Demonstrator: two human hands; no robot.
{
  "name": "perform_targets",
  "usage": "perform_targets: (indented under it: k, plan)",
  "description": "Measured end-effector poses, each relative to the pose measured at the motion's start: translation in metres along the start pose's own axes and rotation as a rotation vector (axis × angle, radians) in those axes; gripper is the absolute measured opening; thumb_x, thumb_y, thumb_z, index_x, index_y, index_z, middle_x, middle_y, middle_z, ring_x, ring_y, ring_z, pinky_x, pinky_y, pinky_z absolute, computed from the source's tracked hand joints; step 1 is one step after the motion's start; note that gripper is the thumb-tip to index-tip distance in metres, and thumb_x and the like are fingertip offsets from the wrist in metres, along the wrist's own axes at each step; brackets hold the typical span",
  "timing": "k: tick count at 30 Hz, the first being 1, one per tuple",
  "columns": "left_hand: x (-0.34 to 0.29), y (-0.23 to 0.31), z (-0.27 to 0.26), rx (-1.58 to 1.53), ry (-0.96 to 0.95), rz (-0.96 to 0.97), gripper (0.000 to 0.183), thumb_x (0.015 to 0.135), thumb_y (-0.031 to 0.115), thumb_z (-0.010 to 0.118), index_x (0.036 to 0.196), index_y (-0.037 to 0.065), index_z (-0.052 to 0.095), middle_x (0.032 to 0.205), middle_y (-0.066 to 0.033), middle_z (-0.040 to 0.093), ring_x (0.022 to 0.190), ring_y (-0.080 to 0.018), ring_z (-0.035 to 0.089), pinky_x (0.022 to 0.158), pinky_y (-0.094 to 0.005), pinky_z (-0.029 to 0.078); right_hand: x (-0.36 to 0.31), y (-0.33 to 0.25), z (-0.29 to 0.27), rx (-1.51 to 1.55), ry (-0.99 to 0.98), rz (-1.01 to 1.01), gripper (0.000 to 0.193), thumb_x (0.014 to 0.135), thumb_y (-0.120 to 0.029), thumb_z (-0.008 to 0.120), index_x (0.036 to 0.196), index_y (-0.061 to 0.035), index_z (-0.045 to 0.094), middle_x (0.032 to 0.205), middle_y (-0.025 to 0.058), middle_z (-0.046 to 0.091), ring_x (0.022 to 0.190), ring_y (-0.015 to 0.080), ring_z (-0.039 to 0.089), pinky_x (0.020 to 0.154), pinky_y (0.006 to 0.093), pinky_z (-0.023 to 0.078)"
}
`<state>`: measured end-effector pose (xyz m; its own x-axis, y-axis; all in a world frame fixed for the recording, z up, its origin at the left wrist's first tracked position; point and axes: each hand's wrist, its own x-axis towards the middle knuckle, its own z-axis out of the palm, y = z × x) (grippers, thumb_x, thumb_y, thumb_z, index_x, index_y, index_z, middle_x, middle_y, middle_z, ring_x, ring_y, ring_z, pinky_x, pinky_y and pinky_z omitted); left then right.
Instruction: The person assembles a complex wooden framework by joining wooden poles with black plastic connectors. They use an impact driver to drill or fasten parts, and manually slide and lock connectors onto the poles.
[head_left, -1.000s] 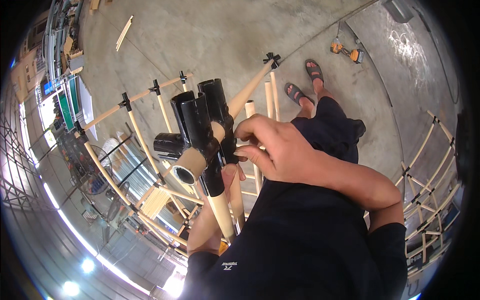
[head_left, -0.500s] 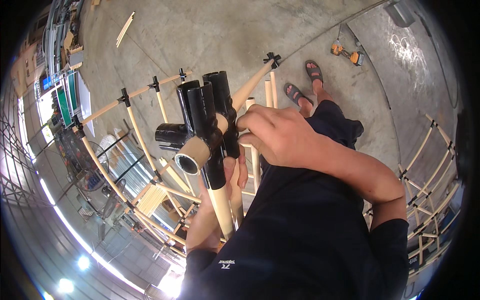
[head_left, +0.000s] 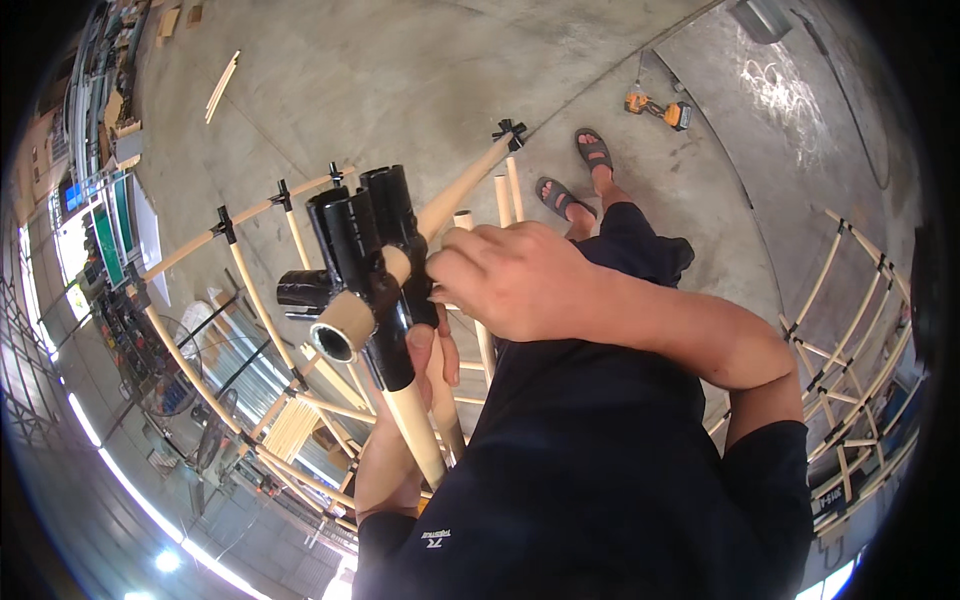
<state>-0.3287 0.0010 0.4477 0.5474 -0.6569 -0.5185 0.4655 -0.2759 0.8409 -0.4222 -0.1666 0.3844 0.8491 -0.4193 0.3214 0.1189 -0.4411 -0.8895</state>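
Observation:
Two black metal pipe joints (head_left: 388, 290) sit side by side in front of me, with a cream-coloured pipe (head_left: 348, 325) passing through them, its hollow end facing me. More cream pipes (head_left: 412, 425) run down from the joints toward my body. My left hand (head_left: 428, 362) is closed around the lower part of the joints, thumb and fingertips showing between the two uprights. My right hand (head_left: 515, 285) is closed in a pinch against the right side of the nearer-right joint. Whatever lies between its fingertips is hidden.
An orange-and-black cordless drill (head_left: 657, 106) lies on the concrete floor beyond my sandalled feet (head_left: 592, 150). Pipe frames with black joints stand at left (head_left: 232, 240) and right (head_left: 822, 375). A long pipe (head_left: 465, 185) reaches to a far joint (head_left: 509, 134). Loose sticks (head_left: 223, 86) lie farther off.
The whole view has shifted, so most things now appear farther left and slightly lower. The joints look a little turned. Both hands stay on the joints, the right one's fingers curled closer together.

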Motion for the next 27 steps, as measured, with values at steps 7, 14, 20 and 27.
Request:
perform_targets:
  k: [7,14,20,27]
  plan:
    - [0.0,0.005,0.011,0.073,0.049,0.045,0.043,0.097,0.024,0.069,0.127,-0.001,0.051,0.094,-0.0123,0.057,0.057,-0.0166,0.053,0.037,-0.0259,0.041,-0.006,-0.007,0.006,0.131,-0.067,0.159,0.021,0.099,-0.025,0.059,0.09,-0.0057,0.057,0.067,0.01,0.057,0.055,0.0267,0.061,0.051,0.0361,0.049]
    - [-0.001,0.0,0.008,0.053,0.053,-0.04,0.039,0.1,0.007,0.059,0.136,-0.001,0.047,0.093,-0.0147,0.058,0.052,-0.0158,0.055,0.04,-0.0255,0.041,-0.003,0.004,-0.015,-0.136,-0.098,-0.073,0.018,0.096,-0.025,0.061,0.093,-0.0066,0.061,0.075,0.0092,0.061,0.057,0.0249,0.062,0.051,0.0356,0.048]
    - [-0.005,-0.019,-0.012,-0.022,-0.093,0.163,0.05,0.095,0.0,0.065,0.139,0.006,0.042,0.09,-0.009,0.062,0.055,-0.0116,0.061,0.047,-0.0243,0.049,0.007,0.0,-0.008,-0.134,-0.195,-0.109,0.01,0.091,-0.014,0.061,0.086,-0.0074,0.056,0.07,0.0067,0.058,0.061,0.0233,0.065,0.051,0.0355,0.05]
    - [0.005,-0.016,-0.013,-0.053,-0.205,0.161,0.068,0.09,0.005,0.075,0.141,0.013,0.031,0.097,-0.0122,0.062,0.057,-0.0134,0.065,0.047,-0.0239,0.05,0.012,-0.015,-0.027,0.876,-0.452,0.878,0.022,0.103,-0.017,0.054,0.088,-0.0015,0.055,0.067,0.0038,0.057,0.052,0.0184,0.059,0.048,0.0305,0.046]
